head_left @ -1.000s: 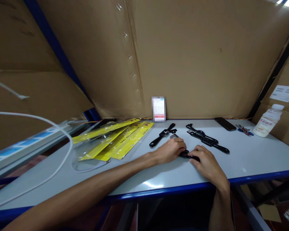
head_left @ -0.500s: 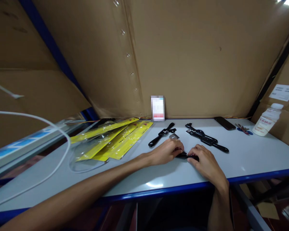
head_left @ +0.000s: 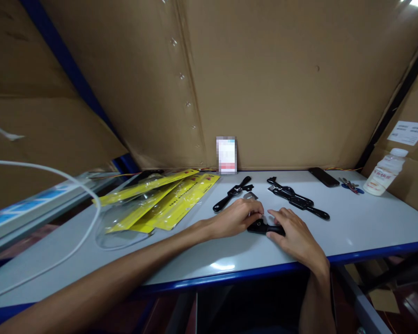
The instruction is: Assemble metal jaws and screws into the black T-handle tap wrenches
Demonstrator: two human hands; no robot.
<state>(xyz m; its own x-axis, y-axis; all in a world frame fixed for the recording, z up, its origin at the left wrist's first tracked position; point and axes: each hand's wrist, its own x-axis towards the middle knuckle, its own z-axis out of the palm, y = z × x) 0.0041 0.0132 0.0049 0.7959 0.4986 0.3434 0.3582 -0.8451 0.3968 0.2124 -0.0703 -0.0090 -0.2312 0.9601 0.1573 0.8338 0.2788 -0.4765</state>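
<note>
Right now the left hand [head_left: 238,217] has its fingers bent together at the far edge of the black tool [head_left: 257,226] (whether they pinch anything, I cannot tell), while the right hand [head_left: 296,232] has thumb and fingers apart around its handle, just right of the left fingertips. With so loose a hold, the tool could roll or swivel if the left fingers pressed off-centre. The thin metal plate [head_left: 251,196], just beyond the left knuckles, might be knocked, or nick a finger if its edge is sharp.
</note>
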